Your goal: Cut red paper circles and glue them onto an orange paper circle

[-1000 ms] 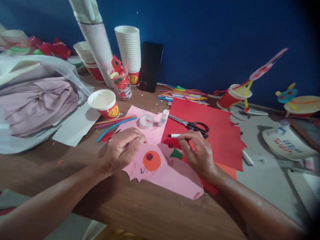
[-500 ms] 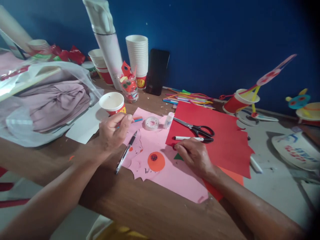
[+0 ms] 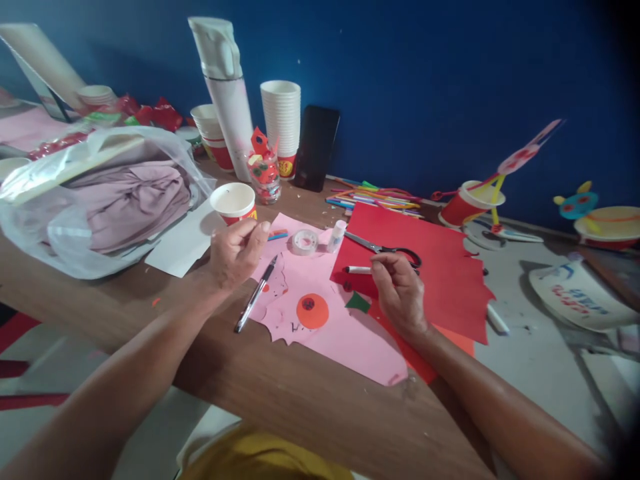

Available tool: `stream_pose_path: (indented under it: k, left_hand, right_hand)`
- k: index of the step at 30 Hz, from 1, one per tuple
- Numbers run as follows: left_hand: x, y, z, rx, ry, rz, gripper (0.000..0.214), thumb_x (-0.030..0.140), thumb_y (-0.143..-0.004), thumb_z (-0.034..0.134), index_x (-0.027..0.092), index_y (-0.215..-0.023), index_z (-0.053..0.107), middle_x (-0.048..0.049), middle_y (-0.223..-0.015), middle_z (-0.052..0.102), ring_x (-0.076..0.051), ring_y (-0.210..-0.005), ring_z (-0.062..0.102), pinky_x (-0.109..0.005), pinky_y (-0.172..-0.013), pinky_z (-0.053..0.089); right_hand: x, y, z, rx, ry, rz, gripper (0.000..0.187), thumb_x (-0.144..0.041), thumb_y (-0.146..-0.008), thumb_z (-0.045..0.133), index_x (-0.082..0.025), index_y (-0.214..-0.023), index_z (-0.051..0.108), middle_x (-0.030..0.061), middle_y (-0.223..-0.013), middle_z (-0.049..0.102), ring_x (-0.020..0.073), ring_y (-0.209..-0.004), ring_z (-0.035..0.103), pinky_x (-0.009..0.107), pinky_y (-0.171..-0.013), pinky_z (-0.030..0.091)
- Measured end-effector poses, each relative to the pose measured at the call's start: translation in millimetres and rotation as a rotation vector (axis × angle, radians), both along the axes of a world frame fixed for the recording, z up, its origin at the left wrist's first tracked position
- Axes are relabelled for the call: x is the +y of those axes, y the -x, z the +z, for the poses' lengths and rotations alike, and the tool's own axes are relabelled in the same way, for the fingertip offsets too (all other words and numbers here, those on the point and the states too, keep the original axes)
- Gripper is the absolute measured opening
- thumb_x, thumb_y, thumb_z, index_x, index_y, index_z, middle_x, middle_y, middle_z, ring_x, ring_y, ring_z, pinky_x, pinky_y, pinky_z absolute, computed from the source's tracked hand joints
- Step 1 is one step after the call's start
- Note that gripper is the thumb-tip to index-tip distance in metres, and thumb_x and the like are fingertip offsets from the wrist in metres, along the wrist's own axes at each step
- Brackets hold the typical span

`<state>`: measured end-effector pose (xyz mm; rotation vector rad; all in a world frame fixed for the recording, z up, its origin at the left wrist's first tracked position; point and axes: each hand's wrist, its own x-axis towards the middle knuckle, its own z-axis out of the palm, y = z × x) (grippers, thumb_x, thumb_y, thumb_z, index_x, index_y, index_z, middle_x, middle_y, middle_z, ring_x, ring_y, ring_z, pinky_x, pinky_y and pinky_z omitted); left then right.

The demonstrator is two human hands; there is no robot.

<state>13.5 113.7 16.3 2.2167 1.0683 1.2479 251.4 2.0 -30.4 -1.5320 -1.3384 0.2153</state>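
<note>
My left hand is closed in a pinch in front of a paper cup; anything between its fingertips is too small or hidden to make out. My right hand has curled fingers and a bent thumb over the red paper, covering part of a white marker. Whatever its fingers may hold is hidden. Between the hands, pink paper bears an orange circle, a green scrap, clear tape and a glue stick. A pen lies beside my left hand.
Black-handled scissors lie on the red paper. Behind stand a tall bottle, stacked paper cups, a phone and pipe cleaners. A plastic bag sits left; a decorated cup stands right.
My right hand has risen and shifted slightly right and back over the marker, showing more of the green scrap. My left hand keeps its pinch. The view has tilted and shifted slightly.
</note>
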Motion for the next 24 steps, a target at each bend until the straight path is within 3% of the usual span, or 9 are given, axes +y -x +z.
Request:
stream_pose_path:
  k: [3,8,13,18,24]
  left_hand:
    - [-3,1,-0.1,0.001,-0.058,0.065,0.033,0.031,-0.085,0.047,0.02,-0.054,0.052,0.0035,-0.043,0.046,-0.011,-0.046,0.046,-0.025,-0.049,0.04]
    - [-9,-1,2.2,0.024,-0.065,0.031,0.025,0.027,-0.084,0.048,0.018,-0.063,0.058,0.004,-0.046,0.047,-0.01,-0.045,0.046,-0.023,-0.048,0.039]
    - [-18,-8,8.7,0.114,-0.115,-0.099,0.035,0.026,-0.083,0.047,0.019,-0.048,0.045,0.0049,-0.042,0.04,-0.008,-0.04,0.038,-0.022,-0.041,0.032]
    - [-27,-12,6.9,0.207,-0.01,-0.158,0.028,0.025,-0.084,0.046,0.018,-0.06,0.059,0.0024,-0.05,0.056,-0.009,-0.046,0.049,-0.022,-0.046,0.04]
    - [-25,-13,-2.8,0.191,-0.057,-0.17,0.026,0.024,-0.083,0.048,0.017,-0.062,0.061,-0.0005,-0.058,0.064,-0.01,-0.051,0.055,-0.021,-0.05,0.043]
  right_hand:
    - [3,-3,3.1,-0.117,0.052,0.099,0.014,-0.026,-0.087,0.048,-0.019,-0.086,0.06,0.0028,-0.074,0.062,0.0156,-0.065,0.057,0.028,-0.061,0.045]
    - [5,-15,14.9,-0.549,0.138,0.286,0.017,-0.028,-0.085,0.053,-0.018,-0.083,0.066,0.0049,-0.078,0.067,0.0182,-0.075,0.06,0.03,-0.068,0.039]
    - [3,-15,26.8,-0.83,0.193,0.318,0.02,-0.03,-0.086,0.053,-0.019,-0.079,0.068,0.0041,-0.07,0.063,0.0174,-0.071,0.058,0.03,-0.068,0.031]
    - [0,-9,24.9,-0.963,0.214,0.301,0.019,-0.031,-0.086,0.054,-0.018,-0.083,0.067,0.0047,-0.067,0.059,0.0179,-0.066,0.052,0.031,-0.063,0.026]
    - [-1,-5,19.3,-1.045,0.216,0.285,0.019,-0.026,-0.088,0.051,-0.018,-0.077,0.065,0.0044,-0.067,0.059,0.0181,-0.067,0.051,0.033,-0.064,0.024]
